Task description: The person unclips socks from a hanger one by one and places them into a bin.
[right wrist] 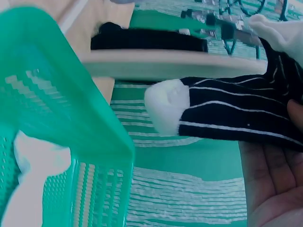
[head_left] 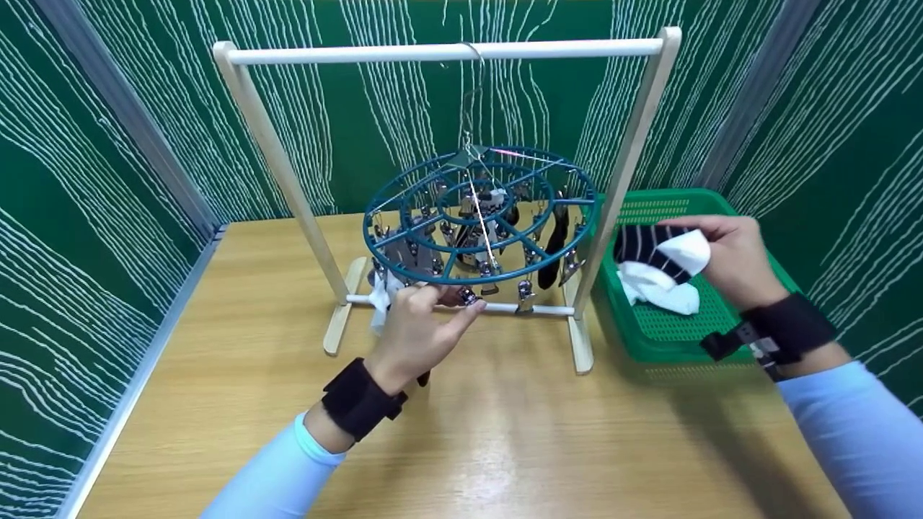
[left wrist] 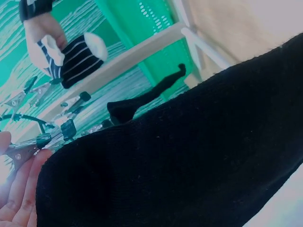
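Note:
A striped black-and-white sock (head_left: 652, 252) is held by my right hand (head_left: 739, 259), above the right-hand basket; in the right wrist view the sock's white toe (right wrist: 165, 106) points left. At the near rim of a round blue clip hanger (head_left: 461, 277), my left hand (head_left: 422, 331) pinches a metal clip (head_left: 469, 295) between thumb and fingers. The left wrist view shows this clip (left wrist: 23, 153) at the fingertips, and a large black sock (left wrist: 165, 161) hides much of that view. Other socks hang from the hanger, including a dark one (head_left: 554, 249) at its right.
The hanger hooks over the top bar (head_left: 360, 55) of a wooden stand (head_left: 274, 158). Right of the stand sits a green basket (head_left: 634, 339) with a white sock (head_left: 674, 297) inside. Green patterned panels (head_left: 108, 180) enclose the wooden table (head_left: 238, 418) at the back and sides.

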`<state>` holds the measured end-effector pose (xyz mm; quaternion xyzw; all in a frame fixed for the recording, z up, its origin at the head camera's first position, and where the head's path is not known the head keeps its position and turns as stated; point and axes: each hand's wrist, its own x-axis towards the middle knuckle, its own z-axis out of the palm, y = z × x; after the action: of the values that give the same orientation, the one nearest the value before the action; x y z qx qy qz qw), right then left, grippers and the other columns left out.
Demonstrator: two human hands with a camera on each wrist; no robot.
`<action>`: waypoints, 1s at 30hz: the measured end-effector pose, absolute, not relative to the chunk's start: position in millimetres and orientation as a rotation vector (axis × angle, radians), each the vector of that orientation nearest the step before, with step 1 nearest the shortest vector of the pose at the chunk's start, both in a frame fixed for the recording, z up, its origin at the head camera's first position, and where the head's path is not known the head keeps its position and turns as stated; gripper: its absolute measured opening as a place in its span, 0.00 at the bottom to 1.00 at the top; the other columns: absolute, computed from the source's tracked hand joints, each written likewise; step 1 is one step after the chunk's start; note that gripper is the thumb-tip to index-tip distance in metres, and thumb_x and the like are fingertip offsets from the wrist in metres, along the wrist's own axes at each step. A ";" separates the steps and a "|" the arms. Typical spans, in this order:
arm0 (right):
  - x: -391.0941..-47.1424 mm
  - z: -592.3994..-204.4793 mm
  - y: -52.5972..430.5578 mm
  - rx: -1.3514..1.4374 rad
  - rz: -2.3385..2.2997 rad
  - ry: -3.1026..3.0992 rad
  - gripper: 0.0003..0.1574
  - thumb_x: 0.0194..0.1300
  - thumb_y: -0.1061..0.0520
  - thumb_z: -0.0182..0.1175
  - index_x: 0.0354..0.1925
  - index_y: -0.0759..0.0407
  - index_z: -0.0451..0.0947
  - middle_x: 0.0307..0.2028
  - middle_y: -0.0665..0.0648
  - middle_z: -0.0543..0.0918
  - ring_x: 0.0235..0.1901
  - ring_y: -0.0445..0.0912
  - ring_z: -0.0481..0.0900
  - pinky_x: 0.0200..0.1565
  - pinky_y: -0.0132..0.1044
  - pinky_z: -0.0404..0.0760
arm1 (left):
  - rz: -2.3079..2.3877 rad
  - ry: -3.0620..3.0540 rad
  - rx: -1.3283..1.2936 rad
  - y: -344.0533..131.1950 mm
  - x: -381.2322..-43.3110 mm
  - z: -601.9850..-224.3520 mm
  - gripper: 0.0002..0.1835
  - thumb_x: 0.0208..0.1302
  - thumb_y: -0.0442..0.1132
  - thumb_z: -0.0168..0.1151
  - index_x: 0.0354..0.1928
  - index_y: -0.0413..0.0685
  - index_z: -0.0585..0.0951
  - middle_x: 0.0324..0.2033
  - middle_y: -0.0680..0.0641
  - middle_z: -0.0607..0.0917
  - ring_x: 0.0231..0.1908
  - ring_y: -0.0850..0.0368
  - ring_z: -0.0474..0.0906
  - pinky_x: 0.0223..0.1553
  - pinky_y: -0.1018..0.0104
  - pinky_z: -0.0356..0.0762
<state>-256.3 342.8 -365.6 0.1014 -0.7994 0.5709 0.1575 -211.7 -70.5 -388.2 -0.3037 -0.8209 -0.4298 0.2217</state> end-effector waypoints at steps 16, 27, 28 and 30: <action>-305.0 -362.1 380.1 0.017 1.121 -2.681 0.19 0.77 0.66 0.60 0.62 0.70 0.85 0.57 0.62 0.90 0.44 0.39 0.78 0.24 0.31 0.65 | -1.167 -2.253 -0.844 -69.6 -212.5 -389.2 0.09 0.69 0.38 0.76 0.39 0.37 0.90 0.33 0.41 0.94 0.36 0.47 0.93 0.44 0.53 0.90; -339.7 -382.8 399.7 0.001 0.814 -2.760 0.17 0.72 0.66 0.56 0.39 0.74 0.90 0.31 0.73 0.89 0.21 0.43 0.69 0.27 0.35 0.63 | -1.185 -2.291 -0.832 -71.2 -212.5 -390.1 0.10 0.70 0.39 0.76 0.40 0.36 0.90 0.35 0.41 0.94 0.36 0.48 0.92 0.44 0.56 0.91; -342.2 -384.6 399.5 0.007 0.779 -2.766 0.17 0.72 0.65 0.57 0.33 0.73 0.89 0.24 0.68 0.87 0.21 0.45 0.69 0.28 0.36 0.63 | -1.182 -2.289 -0.833 -71.4 -212.8 -390.3 0.10 0.70 0.39 0.76 0.40 0.36 0.90 0.34 0.41 0.94 0.36 0.48 0.92 0.44 0.57 0.91; -346.8 -387.4 397.4 0.005 0.725 -2.785 0.19 0.71 0.64 0.58 0.23 0.68 0.85 0.14 0.57 0.79 0.20 0.48 0.66 0.28 0.38 0.61 | -1.172 -2.284 -0.836 -71.4 -213.3 -390.2 0.10 0.70 0.39 0.76 0.40 0.37 0.90 0.35 0.41 0.94 0.36 0.48 0.92 0.44 0.57 0.91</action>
<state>-346.8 397.4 -387.4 0.0018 -0.9593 0.2498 0.1315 -213.3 -71.4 -390.2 -0.3020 -0.8253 -0.4237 0.2193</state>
